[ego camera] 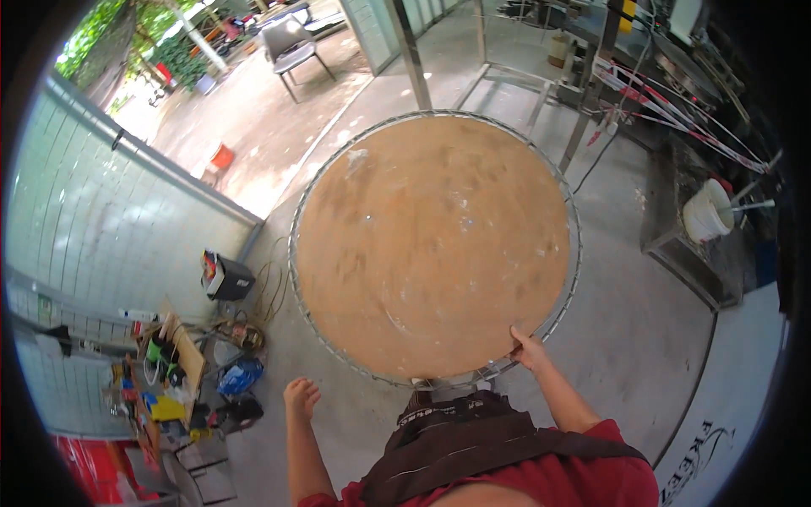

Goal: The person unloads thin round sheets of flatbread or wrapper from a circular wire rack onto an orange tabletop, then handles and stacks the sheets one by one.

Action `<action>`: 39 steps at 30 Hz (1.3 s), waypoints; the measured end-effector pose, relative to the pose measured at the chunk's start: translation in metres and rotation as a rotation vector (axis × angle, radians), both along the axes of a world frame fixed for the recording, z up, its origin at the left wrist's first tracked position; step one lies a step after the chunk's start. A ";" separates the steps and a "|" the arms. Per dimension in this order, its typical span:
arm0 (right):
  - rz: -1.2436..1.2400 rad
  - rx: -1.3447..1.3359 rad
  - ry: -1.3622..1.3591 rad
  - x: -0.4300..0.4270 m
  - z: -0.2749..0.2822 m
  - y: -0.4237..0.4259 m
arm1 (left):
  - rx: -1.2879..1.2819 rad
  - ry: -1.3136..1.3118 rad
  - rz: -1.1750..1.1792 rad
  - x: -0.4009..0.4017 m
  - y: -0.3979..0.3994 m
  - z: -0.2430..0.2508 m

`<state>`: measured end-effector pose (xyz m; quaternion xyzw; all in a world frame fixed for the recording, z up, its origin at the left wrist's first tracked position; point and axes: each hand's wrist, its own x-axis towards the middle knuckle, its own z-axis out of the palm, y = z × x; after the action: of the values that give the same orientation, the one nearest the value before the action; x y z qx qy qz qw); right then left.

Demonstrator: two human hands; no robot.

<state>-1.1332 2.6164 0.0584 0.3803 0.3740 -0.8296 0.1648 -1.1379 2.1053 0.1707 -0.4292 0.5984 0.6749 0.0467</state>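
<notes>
A large round tan board [418,253], scuffed and marked with whitish smears, fills the middle of the view. Around it runs a metal ring rim [575,253], with a narrow gap beside the board at the right. My right hand [527,352] grips the near-right edge, thumb on the board's top and fingers hidden below. Off to the near left, my left hand [301,396] hangs apart from the rim, its fingers loosely curled and holding nothing. What supports the board underneath is hidden. A dark apron [450,450] covers my front just below the near rim.
A cluttered workbench [193,355] stands at left, near a black bin [231,279] and cords on the floor. At right, a white bucket [706,212] sits on a metal-framed stand [678,253]. Barrier tape [671,117] crosses machinery. A chair [294,47] stands outside the doorway.
</notes>
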 end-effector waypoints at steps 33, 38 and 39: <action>2.444 0.457 0.807 0.272 0.174 -0.488 | -0.102 1.150 -0.454 0.469 0.116 0.305; 2.799 0.500 0.972 0.393 0.103 -0.579 | -0.552 1.423 -0.185 0.564 0.071 0.316; 2.892 0.555 1.132 0.400 0.068 -0.599 | -0.622 1.433 -0.147 0.577 0.057 0.319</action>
<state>-0.7330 2.0170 0.1265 0.6141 -0.5513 -0.0861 -0.5583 -0.5609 2.1619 0.4895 0.1585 0.6710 0.5839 -0.4286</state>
